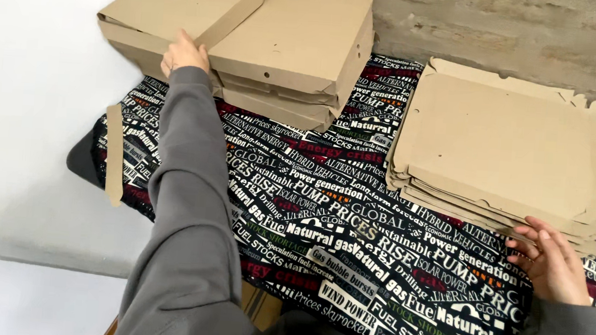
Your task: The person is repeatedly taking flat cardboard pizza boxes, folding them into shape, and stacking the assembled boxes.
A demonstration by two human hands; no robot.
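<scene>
My left hand (183, 53) reaches far out in a grey sleeve and rests against the near side of a folded brown cardboard box (176, 5) that lies tilted on top of a pile of folded boxes (299, 49) at the back left. My right hand (550, 262) touches the near corner of a stack of flat, unfolded cardboard blanks (502, 147) on the right, fingers spread under its edge. Whether it grips a sheet I cannot tell.
The table is covered by a black cloth printed with white lettering (348, 248). A narrow cardboard strip (114, 155) lies at the cloth's left edge. A white wall is on the left and a rough stone wall (517, 36) behind.
</scene>
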